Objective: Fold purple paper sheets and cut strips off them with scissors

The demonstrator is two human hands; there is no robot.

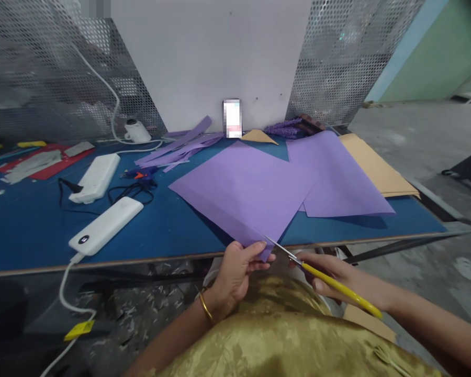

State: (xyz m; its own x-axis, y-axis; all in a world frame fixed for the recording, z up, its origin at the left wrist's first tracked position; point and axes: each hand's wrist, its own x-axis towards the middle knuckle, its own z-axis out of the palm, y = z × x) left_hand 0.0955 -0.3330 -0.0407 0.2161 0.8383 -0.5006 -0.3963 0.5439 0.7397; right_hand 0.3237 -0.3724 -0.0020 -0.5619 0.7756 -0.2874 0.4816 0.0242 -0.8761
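A large purple paper sheet (245,188) lies turned cornerwise on the blue table, its near corner hanging past the front edge. Between thumb and fingers, my left hand (237,267) grips that corner. My right hand (337,277) is closed on yellow-handled scissors (337,288). Their blades point up and left, with the tip at the paper close to my left thumb. Whether the blades have cut into the sheet I cannot tell. To the right, a second purple sheet (337,178) lies with its edge curled up.
Tan paper (377,167) lies at the table's right end, purple strips (188,144) at the back. A phone (232,119) leans on the white panel (220,52). Left are a power strip (98,175), a white power bank (105,225) and a blue glue gun (141,174) with black cable.
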